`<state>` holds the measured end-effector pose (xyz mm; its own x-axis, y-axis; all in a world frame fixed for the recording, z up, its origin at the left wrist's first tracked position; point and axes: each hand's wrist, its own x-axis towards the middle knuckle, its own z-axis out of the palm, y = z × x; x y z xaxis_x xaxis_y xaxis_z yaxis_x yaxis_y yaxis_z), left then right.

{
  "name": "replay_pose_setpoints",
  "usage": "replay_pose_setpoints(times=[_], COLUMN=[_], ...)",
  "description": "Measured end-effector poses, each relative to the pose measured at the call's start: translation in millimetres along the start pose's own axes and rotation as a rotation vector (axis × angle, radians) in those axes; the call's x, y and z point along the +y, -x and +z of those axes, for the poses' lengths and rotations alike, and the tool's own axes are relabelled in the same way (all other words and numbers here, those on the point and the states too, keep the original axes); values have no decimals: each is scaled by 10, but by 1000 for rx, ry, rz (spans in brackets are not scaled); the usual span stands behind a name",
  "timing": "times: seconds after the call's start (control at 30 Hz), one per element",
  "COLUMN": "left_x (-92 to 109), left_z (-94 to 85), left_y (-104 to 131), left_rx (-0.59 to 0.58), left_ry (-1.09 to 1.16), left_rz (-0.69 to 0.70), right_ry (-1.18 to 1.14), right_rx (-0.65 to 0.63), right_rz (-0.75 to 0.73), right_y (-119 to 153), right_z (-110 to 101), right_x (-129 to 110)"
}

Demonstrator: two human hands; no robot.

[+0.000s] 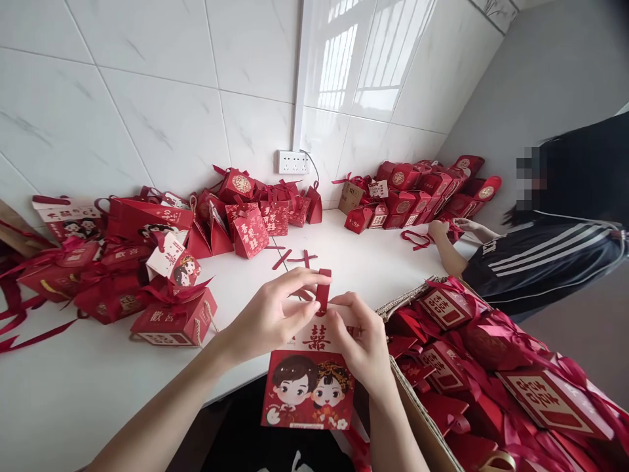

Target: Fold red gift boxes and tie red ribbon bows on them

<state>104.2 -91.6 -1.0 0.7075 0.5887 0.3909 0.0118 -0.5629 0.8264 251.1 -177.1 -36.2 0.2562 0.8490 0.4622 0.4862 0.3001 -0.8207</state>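
Note:
A red and white gift box [309, 393] with a cartoon couple on its front hangs before me, at the table's front edge. From its top a short red strap [323, 288] stands up. My left hand [280, 311] is closed, with the strap pinched between its fingers. Thumb and fingers of my right hand [361, 341] close on the upper right part of the box, near the foot of the strap. The right fingers hide part of the box's white top.
Red gift boxes [171, 314] crowd the white table's left side, and stacked ones [400, 177] stand at the back right. Loose red strips [282, 259] lie mid-table. A cardboard carton [417, 413] full of boxes is at my right. Beyond it, a co-worker's hands [445, 229] handle red ribbon.

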Motion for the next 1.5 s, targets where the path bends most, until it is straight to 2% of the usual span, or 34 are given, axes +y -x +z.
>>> replay_pose_setpoints(times=[0.17,0.33,0.67,0.93,1.13,1.3,1.5], left_x=[49,106,147,261,432,597,718], left_z=[159,269,498,707,769,784,820], left_y=[-38,82,635,1046,1345,1528,1753], left_rx=[-28,-43,-17,80,141,201,275], left_ry=[86,136,212,161,160,132,52], left_rz=[-10,-10,-39,-18,-13,56,61], right_ry=[1,9,-43,38,15,-11,-45], right_rx=[6,25,-1,-3,-49,-31,-115], right_rz=[-13,-24,-51,-110,-134,-194,-210], right_y=[56,217,756,1145,1365,1520,1650], right_z=[-137,-204,-179,-220,-169,-172,-184], right_x=[18,-39,-100,-238,-388,-501,-613])
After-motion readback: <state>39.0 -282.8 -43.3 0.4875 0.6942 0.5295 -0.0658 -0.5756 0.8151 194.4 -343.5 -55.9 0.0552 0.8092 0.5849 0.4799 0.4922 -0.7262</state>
